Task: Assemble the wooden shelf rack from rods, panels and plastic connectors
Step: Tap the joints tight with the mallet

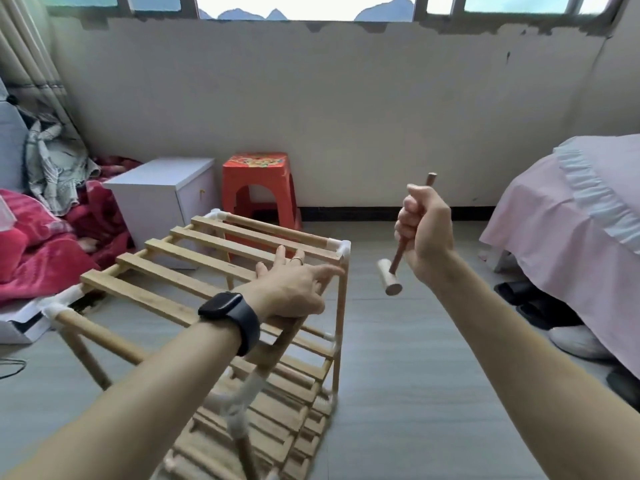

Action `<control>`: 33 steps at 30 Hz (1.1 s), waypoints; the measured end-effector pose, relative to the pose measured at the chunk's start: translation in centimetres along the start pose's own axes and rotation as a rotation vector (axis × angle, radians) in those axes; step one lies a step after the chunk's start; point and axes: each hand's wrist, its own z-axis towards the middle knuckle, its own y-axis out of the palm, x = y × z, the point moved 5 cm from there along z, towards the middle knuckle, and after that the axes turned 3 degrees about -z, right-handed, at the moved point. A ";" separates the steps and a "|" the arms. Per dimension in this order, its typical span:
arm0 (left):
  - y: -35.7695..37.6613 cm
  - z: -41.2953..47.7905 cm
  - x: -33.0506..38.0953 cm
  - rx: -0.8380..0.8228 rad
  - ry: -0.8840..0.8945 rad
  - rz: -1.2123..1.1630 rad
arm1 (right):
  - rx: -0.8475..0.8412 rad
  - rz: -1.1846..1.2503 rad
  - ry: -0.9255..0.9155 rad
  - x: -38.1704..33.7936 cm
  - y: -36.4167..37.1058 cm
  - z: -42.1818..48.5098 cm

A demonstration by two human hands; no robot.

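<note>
On top of the slatted wooden shelf rack (214,268) the left hand (291,289) rests open-fingered, while the right hand (424,230) grips a small brown-handled wooden mallet (391,277) raised beside it.

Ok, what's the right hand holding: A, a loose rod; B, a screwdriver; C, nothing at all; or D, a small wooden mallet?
D: the right hand grips the handle of a small wooden mallet, its head pointing down, off to the side of the rack, while the left hand rests on the rack's top shelf.
</note>
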 end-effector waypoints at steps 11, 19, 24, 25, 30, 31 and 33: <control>-2.4 1.4 -2.9 0.336 -0.236 -0.049 | -0.010 0.001 -0.111 0.9 7.1 2.6; -0.4 3.2 -3.1 0.290 -0.239 0.016 | -0.082 -0.071 -0.276 -0.9 9.8 3.5; -0.3 3.0 -2.9 0.319 -0.231 -0.001 | -0.053 -0.146 -0.227 0.7 10.5 3.8; -0.3 3.1 -2.9 0.321 -0.232 -0.002 | -0.043 -0.084 -0.241 0.5 10.7 4.0; -0.3 2.8 -2.9 0.323 -0.229 0.010 | -0.150 -0.233 -0.283 1.8 12.3 2.2; -0.2 2.8 -2.9 0.319 -0.220 0.013 | -0.118 -0.190 -0.266 1.6 11.8 2.4; -0.3 2.9 -3.0 0.332 -0.219 0.007 | -0.068 -0.097 -0.289 1.1 11.0 3.2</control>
